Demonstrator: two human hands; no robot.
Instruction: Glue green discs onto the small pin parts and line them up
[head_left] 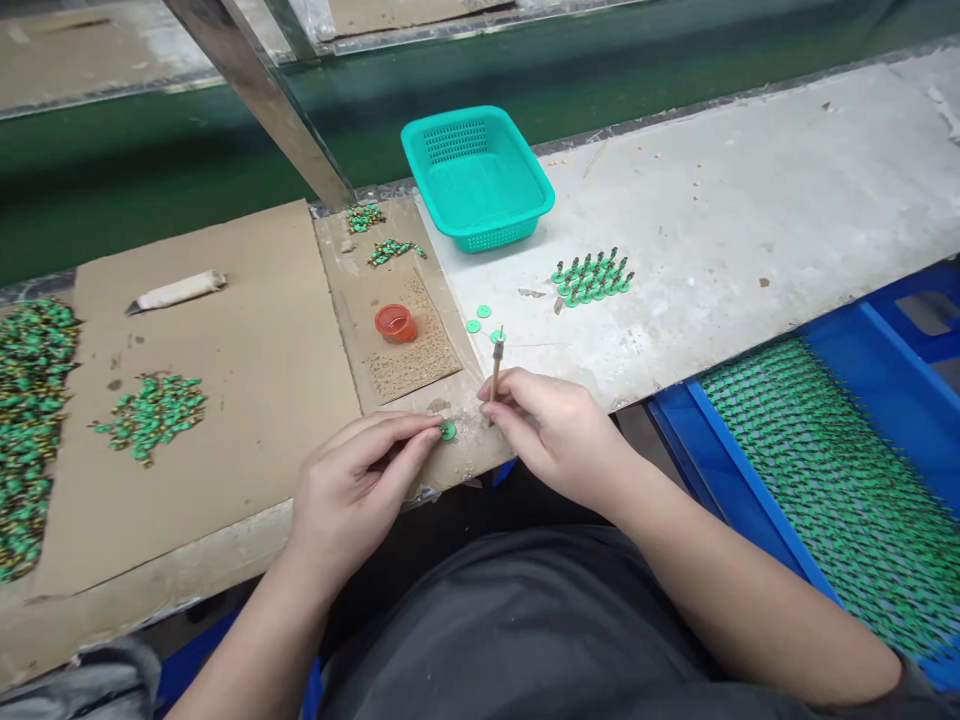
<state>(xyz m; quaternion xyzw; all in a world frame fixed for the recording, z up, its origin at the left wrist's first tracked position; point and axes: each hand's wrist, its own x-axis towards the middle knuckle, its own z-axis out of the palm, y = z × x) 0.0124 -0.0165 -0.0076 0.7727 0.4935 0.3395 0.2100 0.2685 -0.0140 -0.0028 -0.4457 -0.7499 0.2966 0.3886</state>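
At the table's front edge my left hand (367, 475) pinches a small figure on a round green base (448, 430) between thumb and fingertips. Most of the figure is hidden by the fingers. Just to the right, my right hand (551, 420) is closed round a thin wooden stick with a dark collar and fine tip (496, 375), held upright. Beyond that hand lie a few loose green discs (484, 312). An orange-red cup (396, 323) of liquid stands on a speckled cardboard piece (412, 370), ahead of my left hand.
Rows of small figures on green bases (592, 278) stand to the right. Behind is a teal basket (487, 190). Green-and-gold pieces lie in piles (154, 415) on cardboard (262, 400) at left, near a wrapped tool (180, 291). A blue crate (750, 460) holds many green pieces.
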